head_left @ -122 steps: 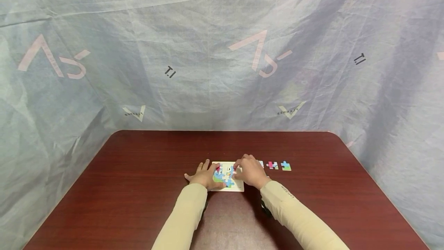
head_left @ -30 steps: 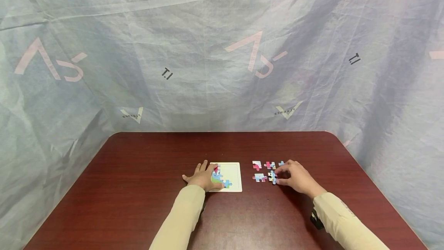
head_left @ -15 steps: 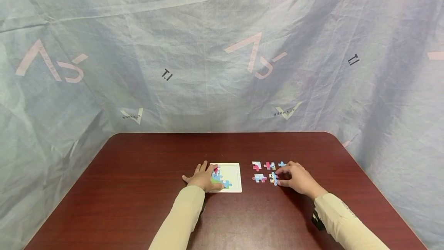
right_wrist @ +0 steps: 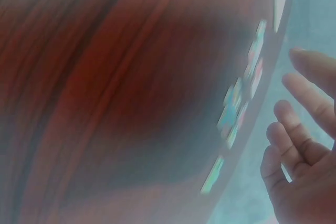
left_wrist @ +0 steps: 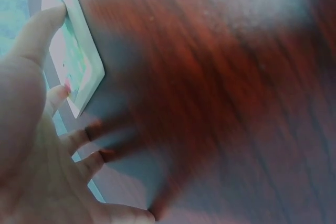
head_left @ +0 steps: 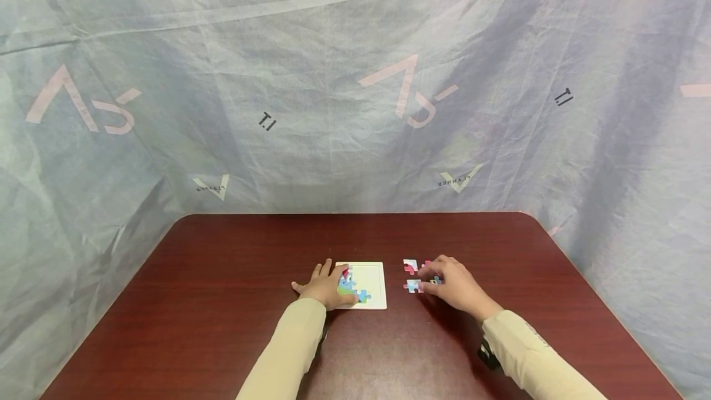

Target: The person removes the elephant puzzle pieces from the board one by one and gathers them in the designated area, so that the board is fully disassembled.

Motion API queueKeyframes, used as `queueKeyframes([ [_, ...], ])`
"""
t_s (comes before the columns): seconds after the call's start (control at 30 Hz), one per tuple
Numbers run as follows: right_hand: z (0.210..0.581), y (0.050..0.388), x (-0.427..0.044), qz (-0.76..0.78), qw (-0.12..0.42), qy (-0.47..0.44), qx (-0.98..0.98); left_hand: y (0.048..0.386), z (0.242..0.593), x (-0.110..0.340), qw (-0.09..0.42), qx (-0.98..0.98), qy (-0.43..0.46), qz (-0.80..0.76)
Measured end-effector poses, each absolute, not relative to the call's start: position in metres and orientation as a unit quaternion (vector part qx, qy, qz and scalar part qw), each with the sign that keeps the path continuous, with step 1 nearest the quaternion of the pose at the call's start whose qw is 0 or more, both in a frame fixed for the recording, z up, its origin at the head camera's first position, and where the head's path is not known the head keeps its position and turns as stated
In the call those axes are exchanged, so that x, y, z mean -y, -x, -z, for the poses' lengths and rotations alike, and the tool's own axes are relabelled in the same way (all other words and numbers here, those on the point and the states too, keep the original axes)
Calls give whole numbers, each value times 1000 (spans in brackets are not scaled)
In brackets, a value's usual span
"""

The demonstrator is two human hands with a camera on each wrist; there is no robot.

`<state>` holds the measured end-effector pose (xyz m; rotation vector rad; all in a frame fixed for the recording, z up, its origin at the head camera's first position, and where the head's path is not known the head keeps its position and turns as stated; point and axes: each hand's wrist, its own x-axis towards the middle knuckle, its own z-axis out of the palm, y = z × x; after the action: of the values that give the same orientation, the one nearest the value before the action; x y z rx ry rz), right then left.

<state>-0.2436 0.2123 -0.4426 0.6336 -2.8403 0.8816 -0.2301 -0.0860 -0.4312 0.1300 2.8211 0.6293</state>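
Note:
A white puzzle board (head_left: 375, 278) lies on the table, with fitted pieces (head_left: 345, 283) along its left side and a blue-green piece (head_left: 363, 295) at its bottom edge. Spread wide, my left hand (head_left: 321, 289) rests thumb and forefinger on the board's left part, as the left wrist view also shows of that hand (left_wrist: 31, 145). My right hand (head_left: 460, 290) hovers over loose pieces, partly hiding some. In the right wrist view its fingers (right_wrist: 286, 142) are loosely bent and hold nothing. Nearest its fingertips are a pink-and-blue piece (head_left: 413, 286) and a red-and-white one (head_left: 410, 265).
The dark red table (head_left: 233, 264) extends around both hands, and a grey printed cloth (head_left: 333, 141) hangs behind it. In the right wrist view, a green piece (right_wrist: 212, 174) lies apart from the other loose pieces.
The right hand went from the board to the loose pieces, touched the bird-face piece there, and has now let it go and shifted left. The left hand stays on the board.

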Motion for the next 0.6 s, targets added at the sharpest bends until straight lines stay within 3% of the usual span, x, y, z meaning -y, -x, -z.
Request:
queueKeyframes([
  [0.6, 441, 243, -138, -324, 15, -250, 912, 231, 431, 86, 141, -971, -45, -187],
])
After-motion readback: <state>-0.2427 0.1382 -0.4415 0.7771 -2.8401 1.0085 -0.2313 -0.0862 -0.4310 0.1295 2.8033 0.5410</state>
